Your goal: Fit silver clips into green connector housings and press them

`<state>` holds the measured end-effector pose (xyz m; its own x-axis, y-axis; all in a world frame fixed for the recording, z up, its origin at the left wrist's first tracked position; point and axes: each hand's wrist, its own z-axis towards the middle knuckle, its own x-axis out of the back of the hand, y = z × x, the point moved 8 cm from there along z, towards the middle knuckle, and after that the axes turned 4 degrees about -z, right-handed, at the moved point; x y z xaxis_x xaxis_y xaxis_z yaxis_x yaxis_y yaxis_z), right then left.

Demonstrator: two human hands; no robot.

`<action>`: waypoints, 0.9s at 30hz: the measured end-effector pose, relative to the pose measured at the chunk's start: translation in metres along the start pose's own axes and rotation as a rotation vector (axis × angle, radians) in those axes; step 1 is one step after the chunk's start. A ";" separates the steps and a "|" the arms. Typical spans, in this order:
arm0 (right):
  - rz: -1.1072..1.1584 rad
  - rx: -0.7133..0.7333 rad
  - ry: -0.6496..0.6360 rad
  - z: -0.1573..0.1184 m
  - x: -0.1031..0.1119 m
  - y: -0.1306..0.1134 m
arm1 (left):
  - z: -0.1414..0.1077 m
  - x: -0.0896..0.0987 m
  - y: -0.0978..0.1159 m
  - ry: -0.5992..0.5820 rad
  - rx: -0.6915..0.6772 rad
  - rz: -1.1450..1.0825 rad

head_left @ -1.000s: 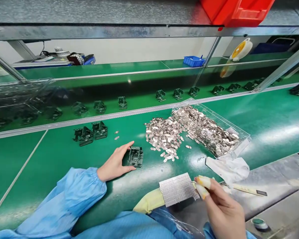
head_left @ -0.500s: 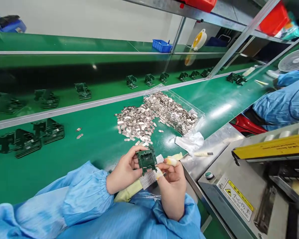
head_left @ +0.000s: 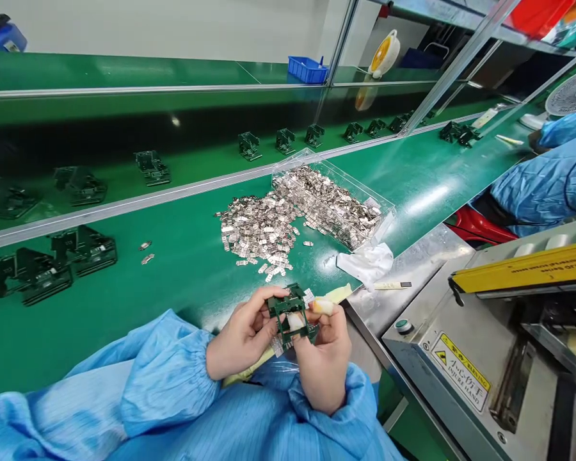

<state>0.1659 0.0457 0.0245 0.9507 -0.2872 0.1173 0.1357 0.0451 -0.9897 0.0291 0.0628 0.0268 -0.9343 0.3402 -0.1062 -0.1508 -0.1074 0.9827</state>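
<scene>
Between my hands is a green circuit board frame (head_left: 279, 306) with an opening in its middle, tilted above the front edge of the bench. My left hand (head_left: 237, 339) pinches its left side between thumb and fingers. My right hand (head_left: 324, 368) is closed at the right side, with white-and-yellow coverings on thumb and index fingertip; the covered thumb tip lies over the opening. Anything small in those right fingers is hidden. Partly behind the board shows a silver dotted sheet (head_left: 308, 297), close to a pale yellow strip (head_left: 338, 294).
Loose small metal pieces (head_left: 259, 230) are heaped beside a clear plastic tray (head_left: 386, 221) of the same pieces. Several boards (head_left: 84, 250) stand at left. A white cloth (head_left: 367, 264) and a marker (head_left: 392, 285) lie near a grey machine (head_left: 422, 374). A person's blue sleeve (head_left: 547, 173) is at far right.
The board has turned in my hands and moved slightly right. My right thumb has shifted from its lower right edge to over its opening, and the dotted sheet is more covered.
</scene>
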 end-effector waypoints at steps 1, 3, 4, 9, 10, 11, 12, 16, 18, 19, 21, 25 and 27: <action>-0.003 0.011 0.001 0.000 0.000 -0.001 | -0.001 0.001 -0.001 0.015 -0.004 0.033; 0.000 0.017 0.021 -0.001 0.002 -0.001 | -0.003 0.002 -0.004 0.046 0.006 0.068; 0.015 0.005 0.023 -0.001 0.003 0.000 | -0.003 0.003 -0.006 0.062 0.018 0.071; 0.215 -0.149 -0.082 0.003 -0.003 0.009 | -0.009 0.004 -0.014 0.140 0.079 0.085; 0.244 -0.173 -0.089 0.004 -0.004 0.010 | -0.009 0.004 -0.014 0.150 0.084 0.088; 0.265 -0.192 -0.091 0.005 -0.004 0.010 | -0.010 0.003 -0.014 0.159 0.089 0.090; 0.279 -0.207 -0.094 0.005 -0.004 0.011 | -0.011 0.003 -0.014 0.165 0.094 0.090; 0.312 -0.243 -0.111 0.003 -0.003 0.013 | -0.011 -0.003 -0.008 0.173 0.119 0.092; 0.325 -0.256 -0.110 0.000 -0.001 0.016 | -0.011 -0.006 -0.005 0.174 0.118 0.097; 0.331 -0.259 -0.107 -0.001 0.000 0.017 | -0.011 -0.007 -0.003 0.172 0.115 0.099; 0.343 -0.258 -0.101 -0.003 0.002 0.018 | -0.010 -0.011 -0.001 0.169 0.110 0.095; 0.378 -0.255 -0.113 -0.007 0.005 0.018 | -0.012 -0.015 -0.003 0.167 0.116 0.065; 0.396 -0.264 -0.114 -0.009 0.006 0.019 | -0.013 -0.018 -0.004 0.155 0.119 0.052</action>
<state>0.1719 0.0364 0.0055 0.9413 -0.1895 -0.2792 -0.3042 -0.1183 -0.9452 0.0424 0.0447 0.0231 -0.9798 0.1878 -0.0682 -0.0707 -0.0068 0.9975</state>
